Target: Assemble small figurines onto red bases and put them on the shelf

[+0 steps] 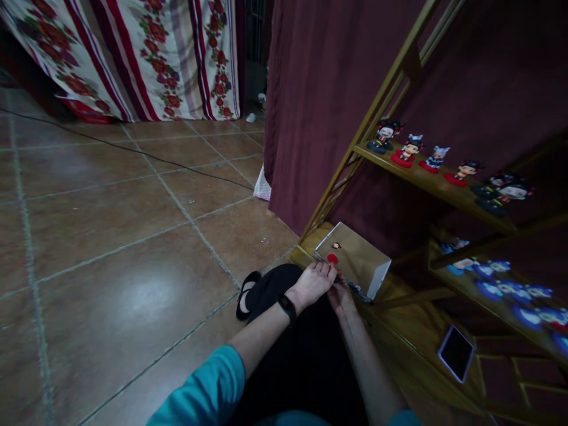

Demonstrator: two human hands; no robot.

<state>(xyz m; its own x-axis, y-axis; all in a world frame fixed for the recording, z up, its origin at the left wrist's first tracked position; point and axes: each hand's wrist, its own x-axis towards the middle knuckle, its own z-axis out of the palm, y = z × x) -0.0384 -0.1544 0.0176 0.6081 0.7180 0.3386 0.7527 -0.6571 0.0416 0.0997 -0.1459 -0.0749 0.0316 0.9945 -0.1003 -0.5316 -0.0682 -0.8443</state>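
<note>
My left hand (316,280), with a black band on its wrist, is closed just over the near edge of an open cardboard box (361,255). My right hand (341,294) meets it there, its fingers also bent closed. Something dark and small seems to be between the two hands, but the fingers hide what it is. A round red piece (332,258) shows right beyond the left fingertips; whether it is touched I cannot tell. Deeper in the box lies a tiny figurine part (336,245) with dark hair.
The box rests on the lowest board of a wooden shelf (350,168). Several figurines (406,150) stand on the board above, more on the right. A phone or tablet (456,353) lies at lower right. A black cable (146,155) crosses the tiled floor; a maroon curtain (306,106) hangs behind.
</note>
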